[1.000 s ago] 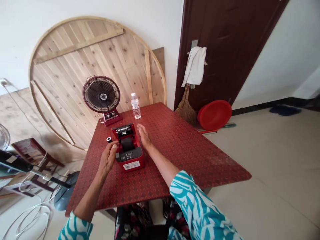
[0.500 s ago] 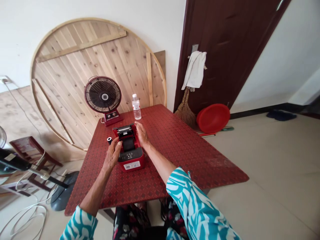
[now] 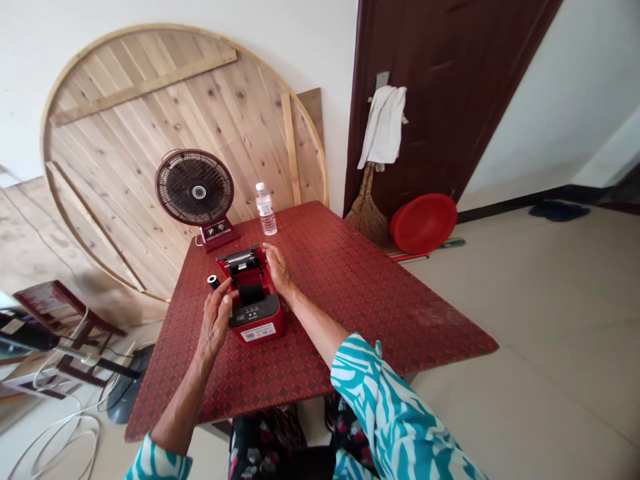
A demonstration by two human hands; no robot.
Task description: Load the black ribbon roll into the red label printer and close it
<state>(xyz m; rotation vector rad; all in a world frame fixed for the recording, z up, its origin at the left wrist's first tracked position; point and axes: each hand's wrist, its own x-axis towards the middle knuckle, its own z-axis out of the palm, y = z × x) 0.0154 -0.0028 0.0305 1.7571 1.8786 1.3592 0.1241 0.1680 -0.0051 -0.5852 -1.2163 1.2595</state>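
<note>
A red and black label printer (image 3: 260, 322) sits on the table with its lid (image 3: 243, 261) raised at the back. Inside the opened body, dark material (image 3: 251, 293) shows behind the front panel. My left hand (image 3: 216, 317) is at the printer's left side, its fingers apart and the tips by the inner edge. On the right side, my right hand (image 3: 279, 270) rests against the raised lid with fingers stretched out. A small black roll with a white end (image 3: 213, 281) stands just left of the printer, near my left fingertips.
The red patterned table (image 3: 370, 307) carries a fan (image 3: 196, 190) and a water bottle (image 3: 266, 210) at the back. A round wooden tabletop (image 3: 125, 147) leans on the wall. A broom (image 3: 369, 213) and red basin (image 3: 424, 223) stand by the door.
The camera view has shifted slightly, moving the scene left. Both hands stay at the sides of the printer, the left finger reaching a little over its inner edge.
</note>
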